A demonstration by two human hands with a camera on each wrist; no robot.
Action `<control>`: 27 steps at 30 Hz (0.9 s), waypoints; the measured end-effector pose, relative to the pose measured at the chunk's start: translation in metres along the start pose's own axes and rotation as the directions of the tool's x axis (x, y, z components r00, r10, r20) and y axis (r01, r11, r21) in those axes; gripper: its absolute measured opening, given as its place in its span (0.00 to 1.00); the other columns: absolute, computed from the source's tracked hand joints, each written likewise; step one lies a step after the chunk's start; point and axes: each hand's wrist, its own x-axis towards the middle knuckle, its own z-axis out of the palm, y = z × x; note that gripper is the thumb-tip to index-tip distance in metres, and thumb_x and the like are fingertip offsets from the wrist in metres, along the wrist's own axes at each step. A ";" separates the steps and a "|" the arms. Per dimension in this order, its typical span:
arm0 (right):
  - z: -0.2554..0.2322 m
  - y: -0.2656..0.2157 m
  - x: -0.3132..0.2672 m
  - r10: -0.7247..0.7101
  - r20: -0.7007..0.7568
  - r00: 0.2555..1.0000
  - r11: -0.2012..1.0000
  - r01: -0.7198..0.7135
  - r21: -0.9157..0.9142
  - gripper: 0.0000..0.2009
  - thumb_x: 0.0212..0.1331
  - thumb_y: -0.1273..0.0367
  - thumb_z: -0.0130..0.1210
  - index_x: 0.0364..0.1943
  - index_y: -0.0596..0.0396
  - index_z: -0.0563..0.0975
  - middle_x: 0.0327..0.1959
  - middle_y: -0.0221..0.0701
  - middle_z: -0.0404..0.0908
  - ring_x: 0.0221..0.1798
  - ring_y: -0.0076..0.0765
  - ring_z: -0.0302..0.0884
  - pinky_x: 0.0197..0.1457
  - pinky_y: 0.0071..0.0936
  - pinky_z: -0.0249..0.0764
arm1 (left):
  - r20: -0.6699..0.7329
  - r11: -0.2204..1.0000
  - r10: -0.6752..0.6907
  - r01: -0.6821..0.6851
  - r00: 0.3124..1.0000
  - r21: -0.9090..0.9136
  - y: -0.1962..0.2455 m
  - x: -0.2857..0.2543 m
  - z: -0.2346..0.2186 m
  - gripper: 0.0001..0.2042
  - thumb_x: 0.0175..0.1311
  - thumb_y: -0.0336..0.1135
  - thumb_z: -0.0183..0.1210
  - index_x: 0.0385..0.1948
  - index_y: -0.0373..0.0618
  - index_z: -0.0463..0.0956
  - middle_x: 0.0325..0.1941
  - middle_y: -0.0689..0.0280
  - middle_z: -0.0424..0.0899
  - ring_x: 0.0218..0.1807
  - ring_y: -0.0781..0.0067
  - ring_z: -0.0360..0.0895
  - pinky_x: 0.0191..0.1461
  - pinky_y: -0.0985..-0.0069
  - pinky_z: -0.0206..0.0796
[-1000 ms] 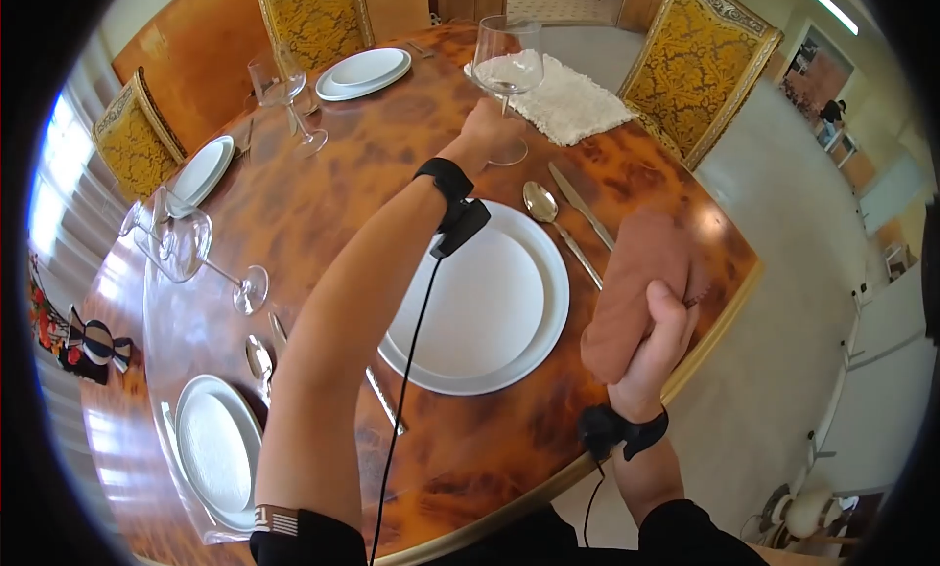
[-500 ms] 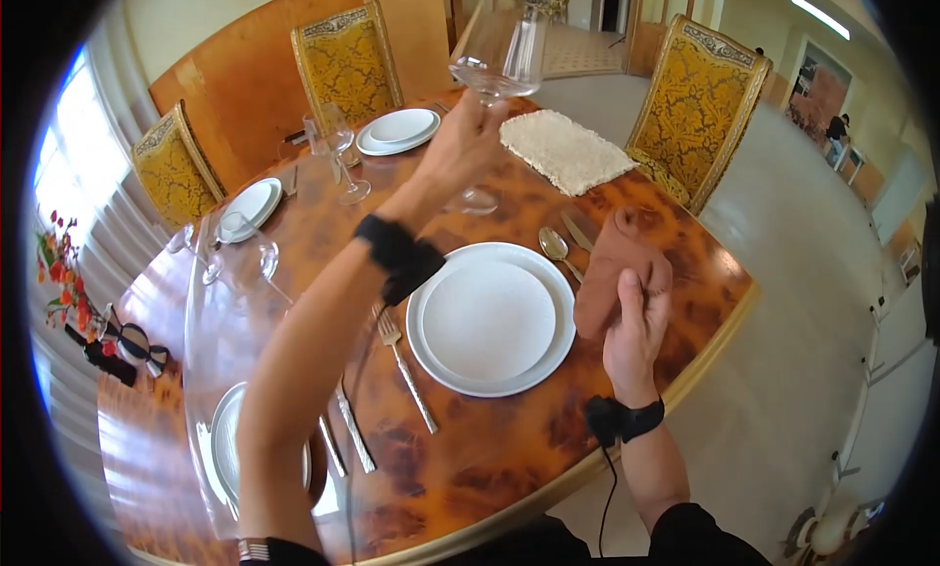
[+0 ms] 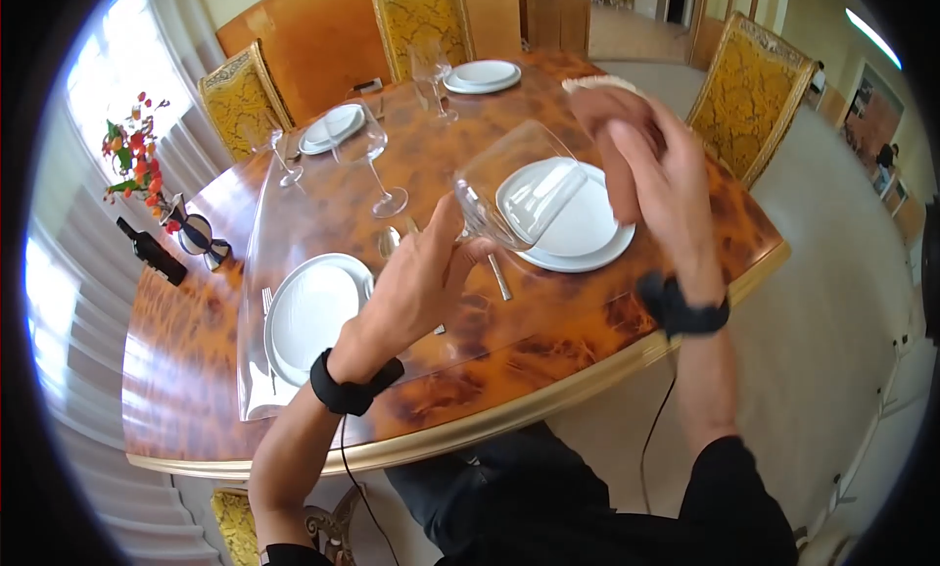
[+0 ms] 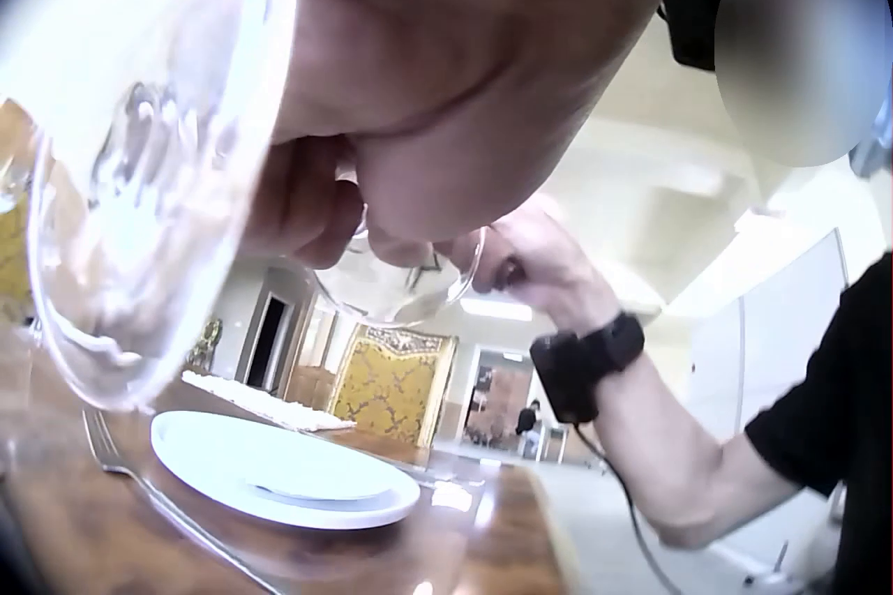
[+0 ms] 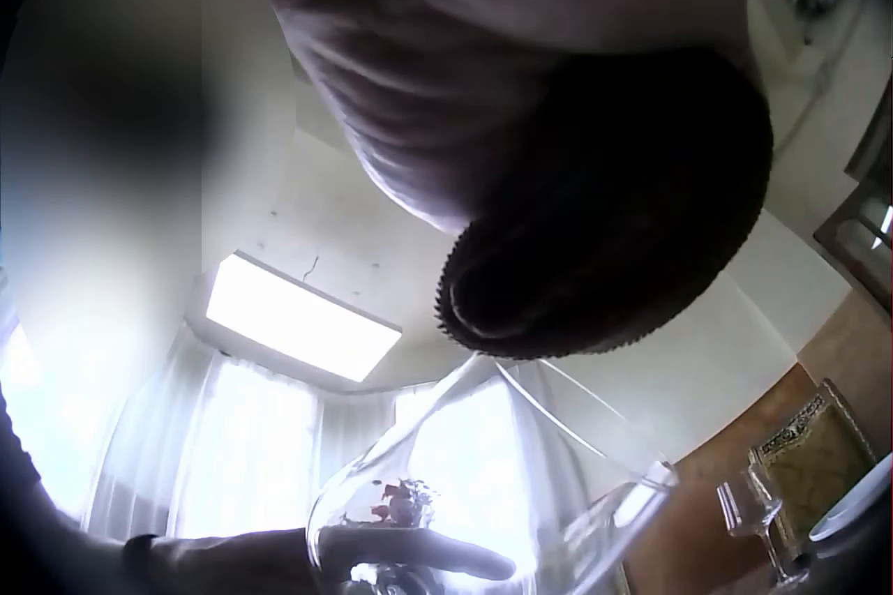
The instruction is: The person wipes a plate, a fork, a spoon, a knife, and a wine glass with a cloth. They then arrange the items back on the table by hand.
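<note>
In the head view the left hand (image 3: 416, 282) grips a large clear wine glass (image 3: 519, 184) by its stem, the bowl tilted toward the right above the plates. The right hand (image 3: 676, 189) holds a folded reddish-brown cloth (image 3: 612, 125) just right of the glass's rim. The left wrist view shows the glass's round foot (image 4: 161, 177) beside the left hand (image 4: 433, 121). From the right wrist, the dark cloth (image 5: 600, 219) hangs close to the bowl (image 5: 461, 484). Stacked white plates (image 3: 587, 228) lie beneath the glass.
Another plate stack (image 3: 313, 316) lies at the front left, with a standing glass (image 3: 390, 202) behind it. More plates (image 3: 482, 74) and glasses stand toward the far side. A dark bottle (image 3: 152, 253) and a flower vase (image 3: 201, 235) are on the left. Chairs (image 3: 754, 96) surround the table.
The left hand has lifted the glass off the table, drawn it nearer and tipped it. The right hand has raised the cloth toward it. The view has turned left.
</note>
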 end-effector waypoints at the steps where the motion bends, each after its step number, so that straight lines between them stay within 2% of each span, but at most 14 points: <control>1: 0.016 -0.007 -0.022 0.013 -0.179 0.984 1.000 -0.018 -0.025 0.12 0.68 0.66 0.54 0.48 0.59 0.76 0.37 0.39 0.79 0.38 0.32 0.79 0.42 0.29 0.75 | -0.008 0.995 -0.045 0.044 0.999 -0.086 0.002 -0.004 -0.001 0.19 0.74 0.40 0.53 0.54 0.33 0.61 0.23 0.45 0.74 0.25 0.40 0.73 0.29 0.56 0.63; 2: 0.037 -0.017 -0.052 0.026 -0.349 0.937 0.998 -0.044 -0.044 0.14 0.69 0.65 0.54 0.50 0.63 0.75 0.38 0.38 0.79 0.39 0.30 0.78 0.43 0.28 0.74 | -0.009 0.980 -0.093 0.090 0.996 -0.179 0.004 -0.009 0.000 0.19 0.76 0.41 0.52 0.53 0.33 0.62 0.24 0.45 0.73 0.26 0.41 0.73 0.30 0.57 0.63; 4: 0.070 -0.028 -0.094 -0.278 -0.211 0.937 0.953 0.243 -0.181 0.14 0.68 0.67 0.55 0.52 0.63 0.74 0.41 0.37 0.79 0.39 0.33 0.78 0.44 0.29 0.74 | 0.040 0.931 -0.103 0.110 0.994 -0.349 0.010 -0.016 0.003 0.22 0.79 0.46 0.45 0.61 0.37 0.60 0.26 0.56 0.73 0.27 0.60 0.71 0.34 0.64 0.65; 6: 0.073 -0.032 -0.110 -0.398 -0.054 0.916 0.874 0.361 -0.325 0.18 0.66 0.68 0.56 0.55 0.67 0.71 0.52 0.41 0.77 0.55 0.38 0.73 0.63 0.35 0.66 | 0.128 0.837 -0.145 0.191 0.981 -0.512 0.029 -0.022 -0.002 0.24 0.80 0.48 0.44 0.66 0.40 0.58 0.27 0.64 0.71 0.28 0.70 0.69 0.35 0.68 0.65; 7: 0.071 -0.028 -0.103 -0.305 -0.127 0.944 0.933 0.270 -0.237 0.17 0.67 0.69 0.55 0.54 0.65 0.73 0.50 0.39 0.78 0.51 0.33 0.76 0.57 0.31 0.70 | 0.225 0.743 -0.241 0.328 0.944 -0.583 0.035 -0.028 -0.007 0.26 0.80 0.49 0.42 0.72 0.45 0.54 0.30 0.71 0.67 0.31 0.79 0.65 0.36 0.74 0.66; 8: 0.069 -0.024 -0.097 -0.208 -0.198 0.958 0.974 0.183 -0.136 0.15 0.68 0.69 0.54 0.54 0.64 0.74 0.48 0.37 0.80 0.47 0.28 0.78 0.50 0.27 0.74 | 0.230 0.753 -0.242 0.332 0.943 -0.568 0.033 -0.034 -0.011 0.27 0.80 0.49 0.42 0.72 0.44 0.54 0.31 0.71 0.68 0.32 0.78 0.65 0.38 0.74 0.66; 11: 0.038 -0.024 -0.061 0.206 0.102 0.973 0.944 -0.225 0.242 0.21 0.71 0.64 0.53 0.61 0.65 0.71 0.54 0.33 0.80 0.52 0.25 0.77 0.57 0.24 0.73 | 0.353 0.770 -0.240 0.399 0.904 -0.499 0.016 -0.054 -0.031 0.30 0.79 0.50 0.43 0.75 0.44 0.49 0.36 0.64 0.74 0.35 0.73 0.72 0.45 0.73 0.70; 13: 0.027 -0.003 -0.046 0.275 0.351 0.895 0.826 -0.407 0.391 0.21 0.74 0.64 0.52 0.64 0.62 0.71 0.54 0.29 0.80 0.53 0.22 0.76 0.60 0.23 0.73 | 0.197 0.918 0.075 0.010 0.977 -0.397 0.005 -0.063 -0.032 0.29 0.78 0.50 0.45 0.72 0.42 0.53 0.39 0.62 0.78 0.39 0.69 0.76 0.47 0.70 0.70; 16: 0.020 0.001 -0.021 0.230 0.710 0.666 0.768 -0.572 0.289 0.20 0.73 0.64 0.52 0.64 0.61 0.72 0.55 0.29 0.80 0.54 0.22 0.76 0.60 0.23 0.73 | 0.341 0.961 0.142 -0.046 0.929 -0.274 0.018 -0.071 -0.040 0.26 0.74 0.49 0.52 0.62 0.38 0.59 0.33 0.51 0.81 0.36 0.48 0.80 0.37 0.59 0.67; 18: 0.021 -0.027 -0.009 0.126 0.784 0.608 0.843 -0.482 0.239 0.18 0.71 0.66 0.54 0.60 0.61 0.75 0.51 0.30 0.82 0.52 0.23 0.77 0.57 0.23 0.74 | 0.467 0.999 0.009 -0.028 0.884 0.033 0.016 -0.078 -0.047 0.26 0.73 0.47 0.54 0.60 0.37 0.59 0.25 0.47 0.78 0.30 0.42 0.78 0.32 0.55 0.64; 20: 0.024 -0.065 -0.001 0.035 0.864 0.502 0.996 -0.086 0.010 0.14 0.66 0.68 0.59 0.52 0.62 0.80 0.48 0.36 0.84 0.53 0.26 0.80 0.59 0.26 0.75 | 0.387 0.995 -0.037 -0.001 0.921 0.097 0.009 -0.080 -0.042 0.27 0.72 0.45 0.56 0.60 0.35 0.59 0.17 0.45 0.72 0.25 0.36 0.73 0.28 0.53 0.61; 22: 0.033 -0.111 -0.022 0.090 0.746 0.660 0.856 0.331 -0.396 0.12 0.62 0.69 0.62 0.47 0.61 0.81 0.42 0.38 0.85 0.44 0.27 0.82 0.50 0.26 0.77 | 0.256 0.991 -0.054 0.021 0.965 0.130 -0.001 -0.080 -0.041 0.26 0.71 0.45 0.56 0.58 0.34 0.59 0.16 0.46 0.72 0.25 0.36 0.72 0.28 0.53 0.60; 25: 0.026 -0.085 -0.023 -0.023 0.407 0.913 0.901 0.195 -0.387 0.10 0.61 0.70 0.61 0.45 0.58 0.81 0.37 0.38 0.85 0.34 0.30 0.84 0.38 0.29 0.77 | 0.180 0.998 -0.057 0.056 0.982 0.011 -0.009 -0.082 -0.042 0.26 0.71 0.44 0.57 0.59 0.33 0.60 0.18 0.45 0.73 0.26 0.36 0.73 0.28 0.54 0.60; 27: 0.008 -0.060 -0.023 -0.007 0.327 0.945 0.907 0.143 -0.395 0.10 0.62 0.70 0.60 0.45 0.57 0.81 0.34 0.36 0.85 0.28 0.33 0.83 0.33 0.30 0.76 | 0.173 0.999 -0.043 0.048 0.984 -0.021 -0.015 -0.086 -0.042 0.28 0.70 0.44 0.58 0.61 0.34 0.60 0.18 0.45 0.74 0.26 0.37 0.74 0.28 0.54 0.61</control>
